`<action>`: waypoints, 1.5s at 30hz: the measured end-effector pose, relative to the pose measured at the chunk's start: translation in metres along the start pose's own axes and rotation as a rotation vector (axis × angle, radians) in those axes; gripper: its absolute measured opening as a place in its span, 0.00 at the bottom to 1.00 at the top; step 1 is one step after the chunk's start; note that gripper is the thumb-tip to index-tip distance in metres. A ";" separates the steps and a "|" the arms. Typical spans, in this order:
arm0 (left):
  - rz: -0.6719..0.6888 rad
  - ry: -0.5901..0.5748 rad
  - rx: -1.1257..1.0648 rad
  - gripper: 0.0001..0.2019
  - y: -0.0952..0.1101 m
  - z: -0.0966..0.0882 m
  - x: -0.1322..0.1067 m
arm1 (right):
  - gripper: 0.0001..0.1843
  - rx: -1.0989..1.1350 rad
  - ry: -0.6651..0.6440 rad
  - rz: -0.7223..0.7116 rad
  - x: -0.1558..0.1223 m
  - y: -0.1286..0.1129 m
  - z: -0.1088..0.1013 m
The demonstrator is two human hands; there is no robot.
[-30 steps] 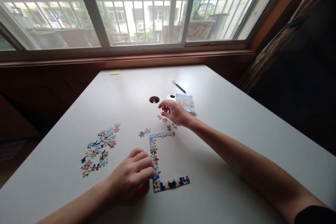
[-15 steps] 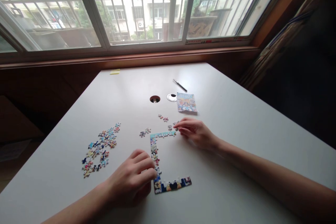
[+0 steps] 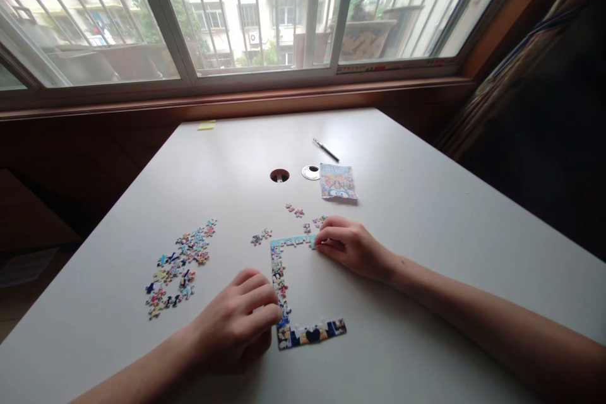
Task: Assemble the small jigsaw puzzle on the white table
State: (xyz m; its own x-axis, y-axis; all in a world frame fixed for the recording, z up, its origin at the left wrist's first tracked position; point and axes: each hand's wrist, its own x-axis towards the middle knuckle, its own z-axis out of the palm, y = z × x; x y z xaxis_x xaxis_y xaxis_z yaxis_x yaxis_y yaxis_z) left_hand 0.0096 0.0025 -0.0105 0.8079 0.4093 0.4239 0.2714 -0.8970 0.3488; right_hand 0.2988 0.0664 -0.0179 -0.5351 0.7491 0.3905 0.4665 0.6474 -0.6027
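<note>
Head view is showing two hands working at a white table [image 3: 426, 214] by a window [image 3: 265, 12]. The left hand [image 3: 237, 322] is lying low, its fingers curling and the tips pushing against the left side of the frame [image 3: 277, 268], a thin strip of joined puzzle parts. I cannot tell if it is pinching anything. The right hand [image 3: 353, 247] is sitting at the end of the top strip, with thumb and fingers pressing together on a small piece [image 3: 313, 242]. The piece is touching the end of that strip. Loose bits [image 3: 294, 209] are lying near the right hand, and a big pile [image 3: 180, 265] is lying well off to the left. A card [image 3: 337, 181], a pen [image 3: 326, 150], a cap [image 3: 310, 172] and a hole [image 3: 279, 175] are sitting farther back.

I think a few things could be going wrong. The frame is thin and only loosely joined, so a hard push from the right hand could be bending the top strip or popping parts loose. With the left hand letting go, the whole frame could be sliding. The piece may be the wrong one, and forcing it could be hurting its tabs.
</note>
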 end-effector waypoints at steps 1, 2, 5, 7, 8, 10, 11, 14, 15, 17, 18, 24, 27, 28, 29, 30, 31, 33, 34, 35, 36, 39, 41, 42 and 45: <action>0.000 0.000 0.003 0.07 0.000 0.000 0.000 | 0.05 -0.007 -0.003 -0.010 0.000 0.001 0.000; 0.000 -0.003 0.004 0.06 0.000 0.000 0.000 | 0.05 -0.014 -0.006 -0.018 0.000 0.001 0.000; 0.002 -0.007 0.006 0.07 0.001 -0.001 0.001 | 0.06 -0.032 -0.015 -0.037 0.000 0.002 0.001; 0.004 -0.008 0.009 0.07 0.001 -0.002 0.001 | 0.07 -0.054 -0.011 -0.061 0.000 0.001 0.001; 0.005 -0.009 0.010 0.06 0.001 -0.002 0.002 | 0.07 -0.070 -0.009 -0.078 0.000 0.001 0.000; 0.006 -0.011 0.014 0.06 0.001 -0.002 0.002 | 0.07 -0.101 -0.024 -0.113 0.002 -0.001 -0.001; 0.007 -0.011 0.017 0.06 0.001 -0.002 0.002 | 0.07 -0.113 -0.042 -0.133 0.003 -0.002 -0.002; 0.006 -0.017 0.015 0.07 0.001 -0.002 0.002 | 0.08 -0.134 -0.106 -0.180 0.005 -0.006 -0.006; 0.005 -0.019 0.012 0.07 0.001 -0.002 0.002 | 0.08 -0.140 -0.112 -0.190 0.006 -0.007 -0.007; 0.004 -0.019 0.003 0.07 0.001 -0.002 0.002 | 0.07 -0.152 -0.112 -0.192 0.007 -0.008 -0.008; 0.004 -0.018 0.000 0.07 0.001 -0.002 0.002 | 0.07 -0.157 -0.113 -0.188 0.007 -0.008 -0.008; 0.003 -0.021 0.008 0.07 0.000 -0.001 0.001 | 0.07 -0.142 -0.113 -0.202 0.006 -0.004 -0.007; 0.002 -0.021 0.020 0.06 0.000 -0.001 0.001 | 0.06 -0.128 -0.105 -0.192 0.006 -0.002 -0.006; 0.003 -0.018 0.023 0.06 0.000 -0.001 0.001 | 0.06 -0.120 -0.097 -0.183 0.006 -0.002 -0.006; 0.004 -0.015 0.026 0.06 0.001 -0.002 0.001 | 0.06 -0.110 -0.089 -0.172 0.006 -0.001 -0.005; 0.006 -0.014 0.026 0.06 0.001 -0.002 0.002 | 0.06 -0.098 -0.082 -0.161 0.006 -0.001 -0.005; 0.008 -0.014 0.026 0.06 0.001 -0.003 0.002 | 0.05 -0.087 -0.075 -0.154 0.006 -0.001 -0.005; 0.008 -0.017 0.024 0.06 0.001 -0.003 0.003 | 0.05 -0.074 -0.072 -0.148 0.007 -0.001 -0.005; 0.007 -0.019 0.023 0.06 0.001 -0.003 0.002 | 0.06 -0.074 -0.072 -0.150 0.007 -0.001 -0.004; 0.004 -0.020 0.022 0.07 0.001 -0.003 0.002 | 0.06 -0.079 -0.074 -0.155 0.006 -0.001 -0.005; 0.002 -0.021 0.022 0.07 0.001 -0.002 0.002 | 0.06 -0.089 -0.077 -0.160 0.006 -0.001 -0.005; -0.002 -0.015 0.020 0.07 0.000 -0.001 0.001 | 0.07 -0.146 -0.097 -0.184 0.005 -0.004 -0.006; -0.003 -0.012 0.023 0.07 0.000 -0.001 0.001 | 0.07 -0.200 -0.112 -0.203 0.004 -0.006 -0.007; -0.003 -0.013 0.024 0.06 0.001 -0.001 0.001 | 0.07 -0.225 -0.119 -0.216 0.004 -0.007 -0.008; -0.004 -0.019 0.026 0.07 0.001 -0.001 0.001 | 0.09 -0.283 -0.139 -0.266 0.005 -0.008 -0.008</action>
State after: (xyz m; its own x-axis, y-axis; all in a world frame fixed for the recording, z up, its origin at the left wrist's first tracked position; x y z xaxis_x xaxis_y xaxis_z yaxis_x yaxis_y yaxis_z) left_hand 0.0099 0.0024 -0.0089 0.8168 0.4095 0.4064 0.2875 -0.8996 0.3286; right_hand 0.2984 0.0660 -0.0060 -0.7442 0.5372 0.3969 0.4641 0.8433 -0.2711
